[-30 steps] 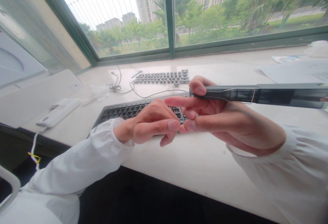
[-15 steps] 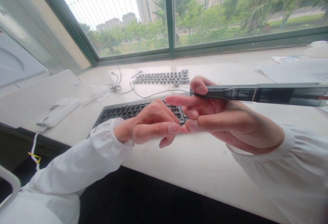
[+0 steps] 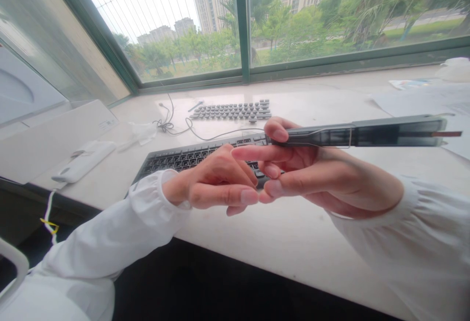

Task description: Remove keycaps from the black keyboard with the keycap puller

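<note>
My right hand [image 3: 323, 176] grips one end of a long, dark, partly see-through tool [image 3: 382, 134] with a thin wire loop along its side and a reddish-brown strip at its far right end. The tool lies nearly level above the desk. My left hand [image 3: 220, 181] is closed, fingers curled down and thumb stretched forward; whatever it may hold is hidden. Its thumb tip is close to the right fingertips. Both hands hover over a black keyboard [image 3: 165, 160] whose visible part has bare switches without keycaps. Behind it, loose dark keycaps [image 3: 231, 111] lie in rows.
A black cable [image 3: 167, 125] coils left of the keycaps, beside a crumpled clear wrapper [image 3: 141, 132]. A white device [image 3: 86, 160] rests at the left by an open white box [image 3: 62, 137]. Papers [image 3: 422, 103] lie at the right. The window [image 3: 243, 27] borders the desk's back.
My right hand and the long tool have shifted a little to the left, bringing the tool's right end fully into view. My left hand has hardly moved.
</note>
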A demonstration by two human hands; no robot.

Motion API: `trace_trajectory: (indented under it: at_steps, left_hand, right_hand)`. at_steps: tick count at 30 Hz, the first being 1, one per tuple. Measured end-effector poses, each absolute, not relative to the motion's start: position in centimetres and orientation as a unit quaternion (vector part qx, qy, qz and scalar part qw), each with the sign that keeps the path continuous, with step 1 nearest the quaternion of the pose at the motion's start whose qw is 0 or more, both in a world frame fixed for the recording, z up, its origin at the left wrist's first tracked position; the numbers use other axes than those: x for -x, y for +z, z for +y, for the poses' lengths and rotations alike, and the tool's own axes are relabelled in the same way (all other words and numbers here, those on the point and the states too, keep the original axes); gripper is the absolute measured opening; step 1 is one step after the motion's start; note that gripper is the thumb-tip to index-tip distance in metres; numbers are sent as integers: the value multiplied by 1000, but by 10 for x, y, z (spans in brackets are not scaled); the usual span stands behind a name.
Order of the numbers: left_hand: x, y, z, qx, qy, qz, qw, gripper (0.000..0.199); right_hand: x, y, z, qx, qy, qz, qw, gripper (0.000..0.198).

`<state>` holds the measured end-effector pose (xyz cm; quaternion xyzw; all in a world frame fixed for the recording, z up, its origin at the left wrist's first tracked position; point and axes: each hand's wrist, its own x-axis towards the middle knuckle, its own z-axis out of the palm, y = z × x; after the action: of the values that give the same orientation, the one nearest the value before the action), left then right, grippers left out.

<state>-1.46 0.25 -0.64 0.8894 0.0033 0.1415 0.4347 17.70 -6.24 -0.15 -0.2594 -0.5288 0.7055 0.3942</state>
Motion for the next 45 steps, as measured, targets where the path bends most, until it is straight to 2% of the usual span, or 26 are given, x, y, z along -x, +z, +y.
trace_trajectory:
  at_steps: [9, 19, 24, 34, 39, 45]
  left_hand:
    - [13, -10, 6, -893, 143, -25, 426, 44]
    - [11, -12, 6, -888, 156, -41, 430, 43]
    - [13, -11, 7, -896, 145, -40, 419, 43]
    - [8, -10, 3, -909, 138, -53, 389, 41]
    - [11, -13, 4, -906, 124, -45, 402, 39]
    - [7, -9, 4, -916, 148, -68, 367, 40]
  right_hand:
    - [-178, -1, -62, 261, 720, -513, 388, 45]
    - [-178, -1, -63, 224, 758, -481, 379, 38]
    - [-176, 1, -63, 259, 733, -503, 376, 30]
    - [-179, -1, -63, 258, 705, -549, 367, 33]
    - [-178, 1, -63, 255, 727, -515, 376, 32]
    - [-179, -1, -62, 257, 746, -477, 387, 36]
